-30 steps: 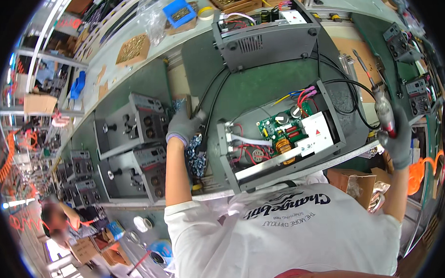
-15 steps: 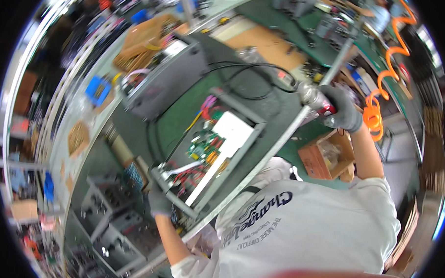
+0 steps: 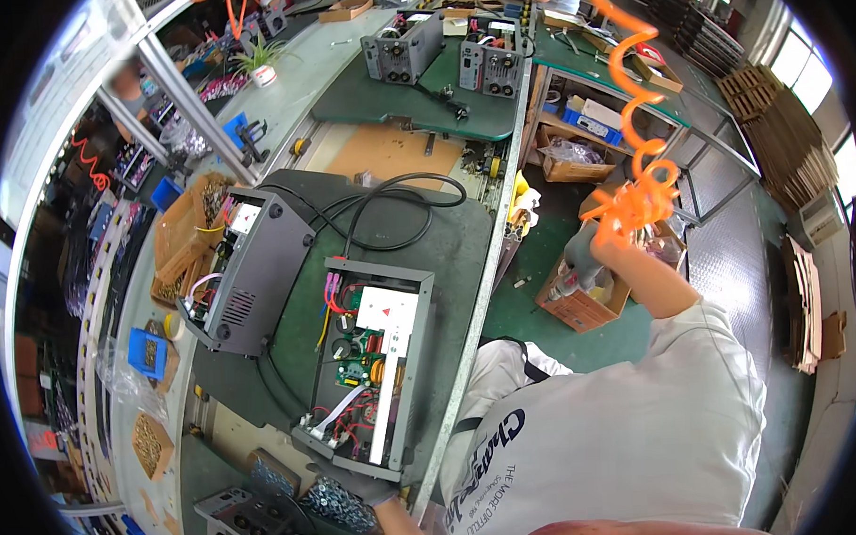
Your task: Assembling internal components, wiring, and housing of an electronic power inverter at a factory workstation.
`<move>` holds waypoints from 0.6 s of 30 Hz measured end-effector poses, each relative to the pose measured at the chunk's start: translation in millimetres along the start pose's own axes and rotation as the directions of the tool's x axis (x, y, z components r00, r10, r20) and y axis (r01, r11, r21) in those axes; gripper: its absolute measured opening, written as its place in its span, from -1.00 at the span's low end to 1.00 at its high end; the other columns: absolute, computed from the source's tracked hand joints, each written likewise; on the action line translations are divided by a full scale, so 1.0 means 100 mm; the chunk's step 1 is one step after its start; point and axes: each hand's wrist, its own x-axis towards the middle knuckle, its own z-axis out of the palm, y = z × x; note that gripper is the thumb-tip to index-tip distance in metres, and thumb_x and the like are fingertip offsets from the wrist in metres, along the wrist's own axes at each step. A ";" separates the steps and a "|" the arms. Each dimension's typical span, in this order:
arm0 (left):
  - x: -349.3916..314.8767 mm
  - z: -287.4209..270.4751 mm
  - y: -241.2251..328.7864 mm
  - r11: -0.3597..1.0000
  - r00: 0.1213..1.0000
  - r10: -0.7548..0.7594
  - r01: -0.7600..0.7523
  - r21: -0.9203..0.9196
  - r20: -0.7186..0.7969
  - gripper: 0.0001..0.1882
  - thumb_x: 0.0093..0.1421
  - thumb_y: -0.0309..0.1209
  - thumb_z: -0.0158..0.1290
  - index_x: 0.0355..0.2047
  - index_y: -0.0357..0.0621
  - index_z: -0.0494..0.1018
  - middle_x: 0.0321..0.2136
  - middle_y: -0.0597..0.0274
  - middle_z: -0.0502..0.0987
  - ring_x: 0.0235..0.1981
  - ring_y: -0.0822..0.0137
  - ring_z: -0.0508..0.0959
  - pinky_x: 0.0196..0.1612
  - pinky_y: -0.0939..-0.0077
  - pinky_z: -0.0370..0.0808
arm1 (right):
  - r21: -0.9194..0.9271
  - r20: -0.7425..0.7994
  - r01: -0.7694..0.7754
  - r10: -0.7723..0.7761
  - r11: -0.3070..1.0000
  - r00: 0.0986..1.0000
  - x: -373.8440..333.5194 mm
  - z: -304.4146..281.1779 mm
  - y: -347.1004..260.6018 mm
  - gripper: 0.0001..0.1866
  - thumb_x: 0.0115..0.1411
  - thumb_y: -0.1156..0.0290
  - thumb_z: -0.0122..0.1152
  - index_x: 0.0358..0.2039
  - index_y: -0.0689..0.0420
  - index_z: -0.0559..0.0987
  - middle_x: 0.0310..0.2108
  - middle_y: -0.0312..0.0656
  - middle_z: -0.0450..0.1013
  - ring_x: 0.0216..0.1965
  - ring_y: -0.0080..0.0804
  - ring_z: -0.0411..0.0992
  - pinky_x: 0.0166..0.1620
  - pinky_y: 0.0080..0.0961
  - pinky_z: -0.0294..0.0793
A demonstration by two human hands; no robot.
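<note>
An open dark-grey metal casing [image 3: 420, 362] lies on the bench mat, with a green circuit board [image 3: 354, 369], coloured wires and a white cover inside. My left hand [image 3: 365, 485], in a dark glove, is closed at the casing's near end, above a tray of screws [image 3: 337, 505]; part of its fingers is hidden. To the right, off the bench, my gloved right hand [image 3: 583, 248] closes round a greyish object whose kind I cannot make out. It is above a cardboard box [image 3: 585, 304], and the orange coiled hose [image 3: 638, 204] partly covers the wrist.
A second grey casing [image 3: 258, 273] stands left of the open one, with a black cable [image 3: 389, 245] behind. Screw boxes [image 3: 151, 445] and a blue bin [image 3: 148, 353] line the left side. Two machines [image 3: 492, 62] stand farther back. A metal rail [image 3: 469, 360] edges the bench.
The view has turned, showing more of the far bench. My right hand has moved down toward the cardboard box, with the object in it. My left hand stays at the casing's near end.
</note>
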 end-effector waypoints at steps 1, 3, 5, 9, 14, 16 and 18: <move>0.13 0.13 0.12 0.993 0.997 -0.015 0.006 -0.118 -0.079 -0.06 0.37 0.22 -0.17 0.45 -0.33 -0.03 0.44 -0.17 0.06 0.44 -0.05 0.10 0.51 0.08 -0.14 | 0.025 -0.015 -0.021 0.021 0.999 1.000 0.05 -0.08 -0.19 -0.41 -0.16 0.12 0.47 -0.07 0.09 0.66 -0.23 -0.01 0.63 -0.09 -0.13 0.59 -0.05 -0.21 0.54; 0.26 0.56 0.25 0.937 0.982 -0.017 -0.051 -0.345 -0.189 -0.05 0.42 0.15 -0.15 0.50 -0.29 -0.22 0.50 -0.09 -0.11 0.49 0.06 -0.03 0.49 0.19 -0.08 | 0.025 -0.048 -0.052 0.054 0.998 0.997 0.11 -0.20 -0.10 -0.42 -0.15 0.13 0.47 -0.07 0.08 0.67 -0.23 -0.02 0.63 -0.10 -0.13 0.59 -0.06 -0.22 0.54; 0.47 0.71 0.90 0.843 0.962 -0.271 0.223 -0.490 -0.029 -0.11 0.45 0.00 -0.11 0.51 -0.22 -0.27 0.51 -0.06 -0.17 0.48 0.06 0.01 0.48 0.20 -0.02 | 0.039 -0.058 -0.080 0.082 0.996 0.995 0.14 -0.06 -0.07 -0.43 -0.15 0.13 0.46 -0.08 0.08 0.67 -0.24 -0.02 0.63 -0.12 -0.13 0.60 -0.07 -0.22 0.54; 0.87 1.07 1.38 0.753 0.914 -0.305 0.404 -0.519 0.268 -0.03 0.37 -0.17 0.01 0.50 -0.20 -0.39 0.48 -0.10 -0.12 0.41 -0.01 0.13 0.44 0.15 0.10 | 0.073 -0.066 -0.147 0.152 0.986 0.986 0.22 0.02 -0.21 -0.44 -0.15 0.14 0.45 -0.08 0.07 0.67 -0.26 -0.03 0.63 -0.14 -0.14 0.60 -0.09 -0.23 0.55; 1.18 1.67 1.60 0.786 0.931 -0.199 0.339 -0.517 0.307 0.05 0.28 -0.04 0.10 0.47 -0.32 -0.28 0.43 -0.32 -0.15 0.39 -0.14 0.09 0.43 0.03 0.08 | 0.070 -0.057 -0.170 0.174 0.983 0.983 0.39 0.23 -0.08 -0.46 -0.14 0.14 0.44 -0.09 0.05 0.68 -0.27 -0.05 0.63 -0.16 -0.14 0.60 -0.12 -0.24 0.56; 1.32 2.07 1.56 0.847 0.946 -0.152 0.274 -0.456 0.287 0.10 0.22 0.02 0.17 0.46 -0.33 -0.23 0.43 -0.44 -0.24 0.43 -0.25 -0.04 0.45 -0.03 -0.01 | 0.067 -0.049 -0.174 0.177 0.982 0.983 0.51 0.24 -0.15 -0.47 -0.14 0.15 0.43 -0.10 0.05 0.68 -0.28 -0.05 0.63 -0.18 -0.14 0.61 -0.13 -0.25 0.57; 1.53 2.39 1.75 0.954 0.930 -0.192 0.252 -0.164 0.313 0.16 0.16 0.07 0.23 0.46 -0.31 -0.21 0.42 -0.53 -0.30 0.45 -0.36 -0.17 0.48 -0.09 -0.11 | 0.037 -0.039 -0.161 0.162 0.986 0.986 0.58 0.36 -0.01 -0.47 -0.14 0.15 0.43 -0.10 0.04 0.68 -0.29 -0.06 0.63 -0.19 -0.15 0.61 -0.14 -0.25 0.57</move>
